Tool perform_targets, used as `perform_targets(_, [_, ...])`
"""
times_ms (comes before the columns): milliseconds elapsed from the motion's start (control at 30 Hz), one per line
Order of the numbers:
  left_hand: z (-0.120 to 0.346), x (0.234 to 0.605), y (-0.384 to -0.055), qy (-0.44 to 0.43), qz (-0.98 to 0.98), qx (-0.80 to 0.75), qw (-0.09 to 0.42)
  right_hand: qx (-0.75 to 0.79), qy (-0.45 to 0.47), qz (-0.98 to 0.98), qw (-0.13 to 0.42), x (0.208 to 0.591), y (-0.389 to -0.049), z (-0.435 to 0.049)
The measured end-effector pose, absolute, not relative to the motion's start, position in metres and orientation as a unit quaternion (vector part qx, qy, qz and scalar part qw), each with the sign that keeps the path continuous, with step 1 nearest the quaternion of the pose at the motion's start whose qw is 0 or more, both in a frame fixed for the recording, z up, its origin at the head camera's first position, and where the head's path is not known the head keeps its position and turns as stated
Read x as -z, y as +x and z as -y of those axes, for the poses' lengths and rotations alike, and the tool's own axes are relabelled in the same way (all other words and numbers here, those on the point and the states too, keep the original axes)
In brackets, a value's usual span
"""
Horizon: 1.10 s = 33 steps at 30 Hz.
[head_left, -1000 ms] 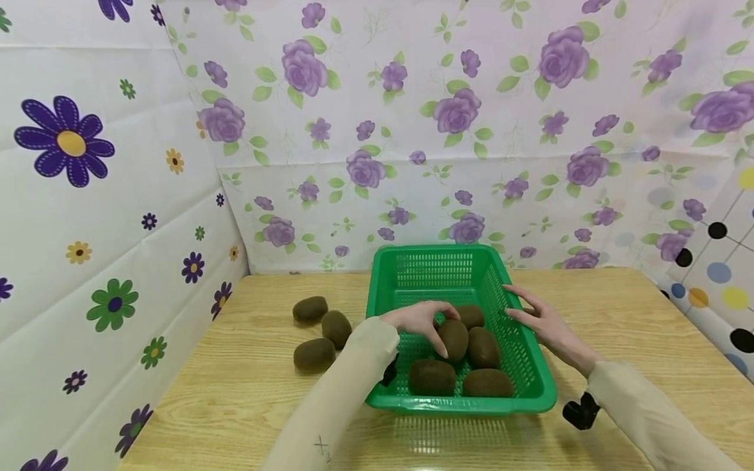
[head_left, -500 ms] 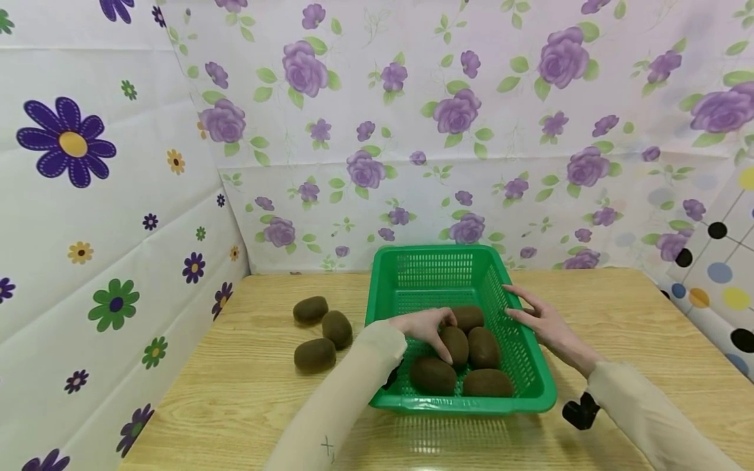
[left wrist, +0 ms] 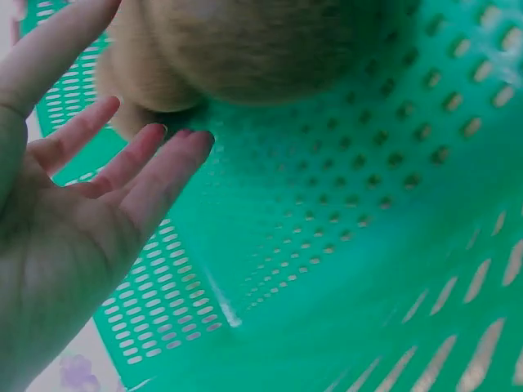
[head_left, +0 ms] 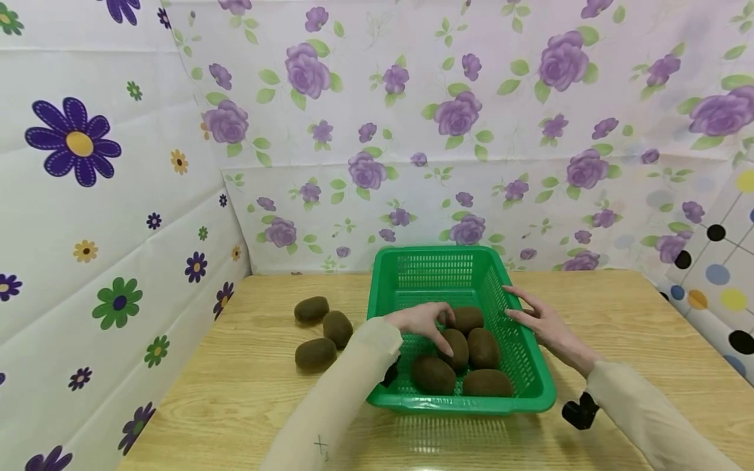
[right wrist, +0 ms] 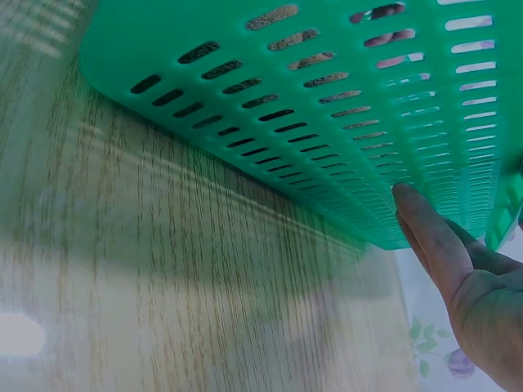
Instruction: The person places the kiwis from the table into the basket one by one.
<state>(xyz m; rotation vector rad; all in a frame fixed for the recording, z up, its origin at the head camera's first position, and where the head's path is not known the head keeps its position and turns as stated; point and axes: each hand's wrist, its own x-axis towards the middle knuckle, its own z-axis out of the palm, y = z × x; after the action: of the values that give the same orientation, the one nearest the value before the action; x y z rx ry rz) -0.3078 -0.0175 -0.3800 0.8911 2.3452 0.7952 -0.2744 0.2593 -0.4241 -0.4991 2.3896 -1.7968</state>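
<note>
Several brown fuzzy kiwis sit together in the green plastic basket (head_left: 389,271) in the head view. My left hand (head_left: 419,322) is inside the basket, its thumb over one kiwi (head_left: 457,345) and its fingers near the back kiwi (head_left: 468,318). In the left wrist view the fingers (left wrist: 151,184) are spread and relaxed, below a blurred kiwi (left wrist: 253,49), gripping nothing. My right hand (head_left: 544,327) rests at the basket's right rim. In the right wrist view its straight fingers (right wrist: 429,233) lie against the outer slotted wall.
Three kiwis lie on the wooden table (head_left: 235,379) left of the basket: a back one (head_left: 311,309), a middle one (head_left: 338,329) and a front one (head_left: 315,354). A flowered cloth (head_left: 353,131) hangs behind the table.
My left hand has lowered a kiwi among the others and loosened its fingers from it. The front left kiwi has tilted slightly. My right hand has stayed at the rim.
</note>
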Motion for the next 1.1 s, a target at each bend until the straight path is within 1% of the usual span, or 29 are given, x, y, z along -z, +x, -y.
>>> perform_targets(267, [0.025,0.345,-0.310,0.338,-0.833,-0.366,0.240,0.598,-0.168,-0.782,0.045,0.425,-0.275,-0.260])
perform_targets(600, [0.059,0.311,-0.310,0.359,-0.818,-0.412,0.179,0.610,-0.164,-0.773,0.055,0.425,-0.273,-0.259])
perform_targets(767, [0.082,0.302,-0.310,0.365,-0.811,-0.431,0.155,0.609,-0.165,-0.774,0.052,0.425,-0.273,-0.260])
perform_targets(1100, [0.132,0.301,-0.310,0.326,-0.828,-0.446,0.092,0.608,-0.168,-0.774,0.052,0.424,-0.274,-0.259])
